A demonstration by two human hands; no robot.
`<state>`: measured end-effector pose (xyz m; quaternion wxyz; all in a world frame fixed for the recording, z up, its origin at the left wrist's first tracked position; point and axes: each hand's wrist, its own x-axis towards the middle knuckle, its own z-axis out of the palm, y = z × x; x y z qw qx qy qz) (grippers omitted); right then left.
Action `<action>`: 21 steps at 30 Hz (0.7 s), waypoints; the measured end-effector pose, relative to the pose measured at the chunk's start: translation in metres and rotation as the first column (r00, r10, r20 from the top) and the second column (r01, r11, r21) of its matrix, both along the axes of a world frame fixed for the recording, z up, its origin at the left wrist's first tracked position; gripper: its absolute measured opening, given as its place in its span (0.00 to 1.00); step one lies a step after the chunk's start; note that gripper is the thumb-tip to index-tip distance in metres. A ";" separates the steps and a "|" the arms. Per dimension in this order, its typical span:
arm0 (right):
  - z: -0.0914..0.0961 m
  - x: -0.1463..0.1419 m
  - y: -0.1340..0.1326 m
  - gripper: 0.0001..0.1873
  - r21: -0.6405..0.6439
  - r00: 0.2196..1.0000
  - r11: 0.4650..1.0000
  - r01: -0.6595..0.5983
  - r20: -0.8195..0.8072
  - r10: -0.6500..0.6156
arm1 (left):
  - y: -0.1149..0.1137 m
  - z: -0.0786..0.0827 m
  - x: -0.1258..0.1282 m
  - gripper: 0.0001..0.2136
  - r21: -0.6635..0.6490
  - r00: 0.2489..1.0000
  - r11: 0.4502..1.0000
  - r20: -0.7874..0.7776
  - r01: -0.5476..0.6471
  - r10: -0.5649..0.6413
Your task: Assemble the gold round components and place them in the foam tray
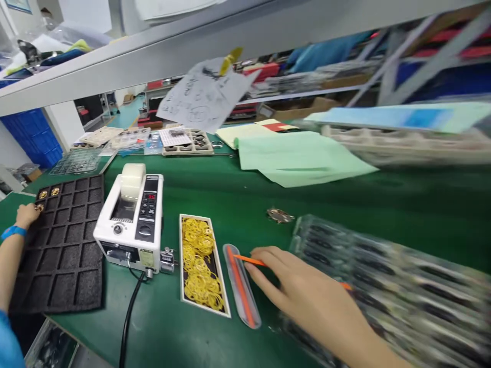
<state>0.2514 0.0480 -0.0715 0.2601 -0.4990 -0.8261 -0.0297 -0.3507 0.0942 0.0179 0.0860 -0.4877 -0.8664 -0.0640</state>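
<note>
R hand (303,286): grip clamped on thin orange stick (250,260); L hand (26,215) at gold pc (40,207), can't tell grip.

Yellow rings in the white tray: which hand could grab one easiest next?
Probably the right hand: it is nearer the yellow rings, though it holds an orange stick. The left hand is at the black foam tray, with the white machine between it and the rings.
</note>
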 end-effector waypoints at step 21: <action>0.036 -0.036 -0.075 0.17 -0.156 0.504 0.920 -0.360 -0.862 0.052 | -0.123 -0.048 0.364 0.15 0.459 -0.375 0.789 0.872 0.408 -0.314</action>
